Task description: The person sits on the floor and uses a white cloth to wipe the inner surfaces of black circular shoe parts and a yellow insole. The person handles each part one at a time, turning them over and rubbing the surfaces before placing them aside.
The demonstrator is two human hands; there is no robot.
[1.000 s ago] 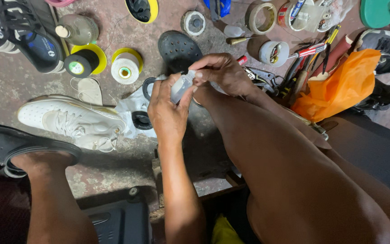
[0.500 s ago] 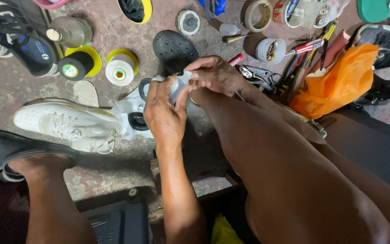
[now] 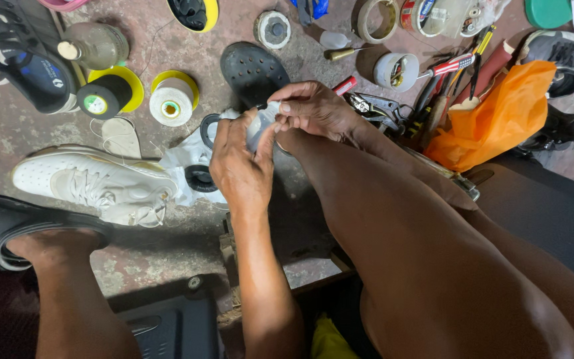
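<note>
My left hand (image 3: 239, 166) grips a small clear plastic container (image 3: 260, 125) from below, fingers wrapped round it. My right hand (image 3: 313, 106) pinches the container's top from the right, fingertips closed on it. Both hands meet above the concrete floor, just in front of my right knee. What the container holds is hidden by my fingers. A white sneaker (image 3: 91, 183) lies on its side to the left of my hands, with a sheet of white plastic (image 3: 191, 159) and black rings beside it.
Thread spools (image 3: 173, 100) and a black spool (image 3: 101, 100) stand on the floor beyond. A black sole (image 3: 254, 70), tape rolls (image 3: 375, 18), hand tools (image 3: 446, 73) and an orange bag (image 3: 499, 119) lie around. My sandalled left foot (image 3: 28, 229) rests at left.
The view has shifted slightly; both hands keep the container between them, fingers working at its top, with little other movement.
</note>
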